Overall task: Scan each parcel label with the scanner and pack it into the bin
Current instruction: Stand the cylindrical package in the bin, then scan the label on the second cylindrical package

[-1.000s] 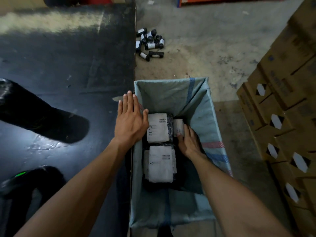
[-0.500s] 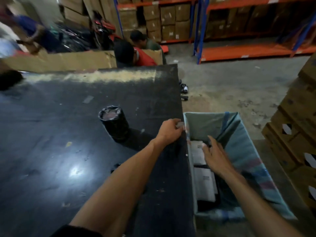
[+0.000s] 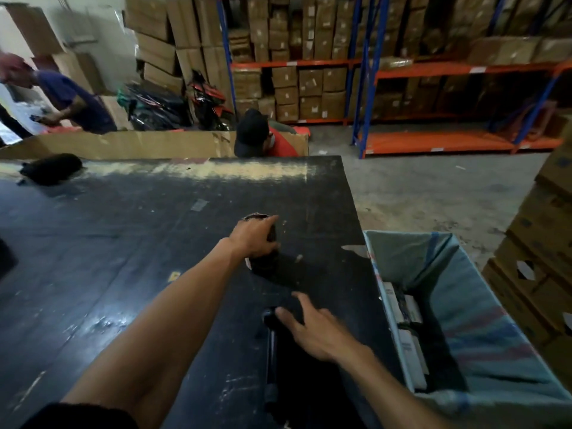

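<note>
One dark-wrapped parcel (image 3: 263, 243) in my left hand (image 3: 255, 239), fingers curled over it on the black table (image 3: 123, 243).
My right hand (image 3: 312, 329) hangs spread above the scanner (image 3: 270, 339), gripping nothing; the bin (image 3: 483, 320) sits just right of it. The roll looks light, firm and slick-skinned; I would wrap its middle.

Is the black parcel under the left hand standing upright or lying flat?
Upright. The black parcel stands on the table, its top end showing above the left hand, whose fingers wrap its side.
</note>
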`<action>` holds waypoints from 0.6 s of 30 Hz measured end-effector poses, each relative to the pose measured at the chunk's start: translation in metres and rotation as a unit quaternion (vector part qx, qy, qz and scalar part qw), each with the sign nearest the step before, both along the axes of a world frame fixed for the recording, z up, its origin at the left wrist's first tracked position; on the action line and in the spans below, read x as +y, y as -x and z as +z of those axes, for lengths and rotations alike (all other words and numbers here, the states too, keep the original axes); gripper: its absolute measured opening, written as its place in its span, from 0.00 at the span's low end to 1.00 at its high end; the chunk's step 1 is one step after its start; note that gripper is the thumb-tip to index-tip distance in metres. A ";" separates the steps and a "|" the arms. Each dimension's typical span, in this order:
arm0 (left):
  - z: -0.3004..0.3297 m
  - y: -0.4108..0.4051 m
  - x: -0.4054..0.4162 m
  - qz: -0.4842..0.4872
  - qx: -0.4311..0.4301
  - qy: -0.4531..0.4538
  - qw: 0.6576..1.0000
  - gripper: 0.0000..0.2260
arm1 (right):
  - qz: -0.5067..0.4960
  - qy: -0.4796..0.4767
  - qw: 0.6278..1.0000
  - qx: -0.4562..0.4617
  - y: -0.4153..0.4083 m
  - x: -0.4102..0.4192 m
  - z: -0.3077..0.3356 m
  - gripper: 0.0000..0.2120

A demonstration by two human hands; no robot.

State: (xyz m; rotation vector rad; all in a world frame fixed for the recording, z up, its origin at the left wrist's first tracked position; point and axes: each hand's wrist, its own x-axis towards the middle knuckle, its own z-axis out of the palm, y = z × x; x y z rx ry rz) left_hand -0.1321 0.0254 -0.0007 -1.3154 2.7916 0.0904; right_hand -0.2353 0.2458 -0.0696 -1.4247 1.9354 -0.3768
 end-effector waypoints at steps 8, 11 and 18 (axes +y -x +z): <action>0.008 -0.039 -0.007 -0.156 -0.078 0.000 0.985 0.42 | -0.043 -0.008 0.990 -0.132 -0.049 -0.001 -0.016 0.54; 0.006 -0.047 -0.013 -0.116 0.096 -0.035 0.988 0.30 | -0.094 0.027 0.978 -0.183 -0.046 -0.002 -0.017 0.44; 0.005 -0.056 -0.011 0.075 0.482 -0.151 0.860 0.05 | -0.209 0.157 0.905 -0.337 -0.026 -0.023 0.015 0.34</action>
